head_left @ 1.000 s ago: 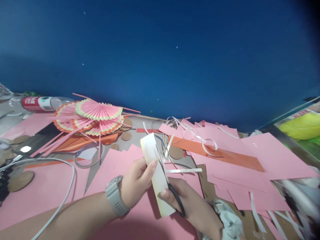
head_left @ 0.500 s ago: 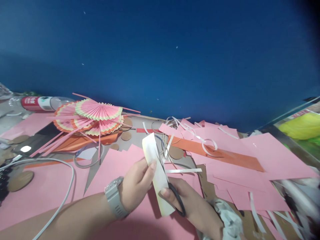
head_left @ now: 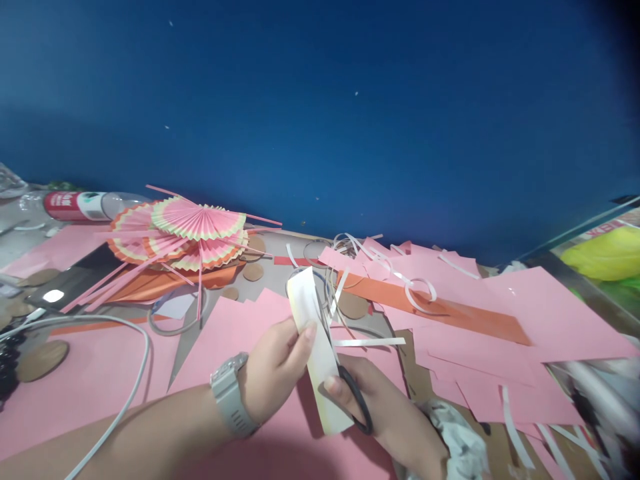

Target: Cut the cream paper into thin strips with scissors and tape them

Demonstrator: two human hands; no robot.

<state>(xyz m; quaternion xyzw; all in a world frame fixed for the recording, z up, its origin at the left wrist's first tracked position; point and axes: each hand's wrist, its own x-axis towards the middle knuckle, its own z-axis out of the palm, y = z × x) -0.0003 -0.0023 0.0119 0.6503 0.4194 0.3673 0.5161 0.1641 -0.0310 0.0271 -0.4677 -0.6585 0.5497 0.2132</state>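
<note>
A deep blue wall point(head_left: 350, 120) fills the upper half of the view and meets the back edge of the cluttered tabletop point(head_left: 260, 283). Large sheets of pink paper point(head_left: 525, 313) cover most of the surface, overlapping at loose angles, with a long orange paper strip point(head_left: 440, 310) lying across them on the right. At the left rear sits a pile of pleated pink paper fans with cream and orange rims point(head_left: 190, 230), thin pink strips sticking out from under it, and behind that a clear plastic bottle with a red label point(head_left: 85, 205) lies on its side. A white cable point(head_left: 135, 373) curves along the left front. Brown cardboard discs point(head_left: 43, 360) dot the gaps, and curled white paper trimmings point(head_left: 415, 287) litter the middle and the right front edge; little bare surface shows.

Near the front centre, raised above the pink sheets, the left hand point(head_left: 275, 370), with a grey wristwatch point(head_left: 231, 393) on its wrist, pinches the left edge of a folded cream paper strip point(head_left: 320, 353). The right hand point(head_left: 385, 417) grips black-handled scissors point(head_left: 345, 380), whose blades run up along the strip's right edge.
</note>
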